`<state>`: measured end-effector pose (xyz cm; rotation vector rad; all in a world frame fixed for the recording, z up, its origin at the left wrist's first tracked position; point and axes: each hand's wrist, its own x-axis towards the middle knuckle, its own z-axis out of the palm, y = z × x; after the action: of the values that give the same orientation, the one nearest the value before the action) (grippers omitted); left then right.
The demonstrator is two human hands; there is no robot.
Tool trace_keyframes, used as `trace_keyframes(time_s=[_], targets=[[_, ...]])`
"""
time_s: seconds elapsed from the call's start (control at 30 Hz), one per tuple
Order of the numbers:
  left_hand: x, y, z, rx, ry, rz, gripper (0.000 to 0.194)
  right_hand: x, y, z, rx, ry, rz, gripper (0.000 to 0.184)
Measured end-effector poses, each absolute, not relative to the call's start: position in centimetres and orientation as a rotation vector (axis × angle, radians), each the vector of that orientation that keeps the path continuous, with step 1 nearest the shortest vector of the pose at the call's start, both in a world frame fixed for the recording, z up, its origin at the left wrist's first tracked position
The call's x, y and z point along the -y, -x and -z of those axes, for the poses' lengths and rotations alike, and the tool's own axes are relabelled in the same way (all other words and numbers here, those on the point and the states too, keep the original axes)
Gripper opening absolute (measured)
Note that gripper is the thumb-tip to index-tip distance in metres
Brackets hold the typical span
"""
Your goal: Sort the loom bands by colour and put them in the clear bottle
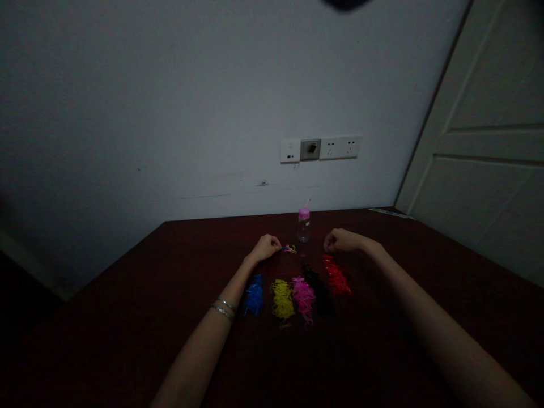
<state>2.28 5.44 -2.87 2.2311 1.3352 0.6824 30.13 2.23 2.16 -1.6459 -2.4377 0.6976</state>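
Note:
My left hand (266, 247) is closed in a pinch on a small bunch of mixed-colour rubber bands (290, 249), with blue, pink and yellow ends poking out to its right. My right hand (338, 241) has its fingers drawn together just beyond the far end of a pile of red rubber bands (337, 276); whatever it pinches is too small to make out. Other heaps of thin bands lie between my forearms: blue (254, 296), yellow (283, 299), pink (303, 297) and black (317, 288). The black heap is hard to see against the dark table.
A clear bottle (303, 231) with a pink lid and straw stands upright behind the hands. The dark red table (170, 255) meets a pale wall with a row of sockets (339, 148). A white panelled door (480, 170) is at the right.

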Motion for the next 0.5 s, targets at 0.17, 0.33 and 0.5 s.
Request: trace_keyframes(time_s=[0.17, 0.33, 0.5], targets=[[-5.7, -1.7, 2.4, -1.333, -2.23, -0.754, 0.02, -2.5, -30.3, -2.1, 2.446, 1.66, -0.681, 0.025], [-5.2, -1.8, 0.5, -1.288, -2.18, -0.814, 0.02, -3.1, -30.5, -1.6, 2.459, 1.625, -0.667, 0.026], [-3.8, -1.2, -1.5, -1.152, -2.155, -0.783, 0.019, -3.0, -30.2, -1.7, 2.453, 1.606, -0.684, 0.026]])
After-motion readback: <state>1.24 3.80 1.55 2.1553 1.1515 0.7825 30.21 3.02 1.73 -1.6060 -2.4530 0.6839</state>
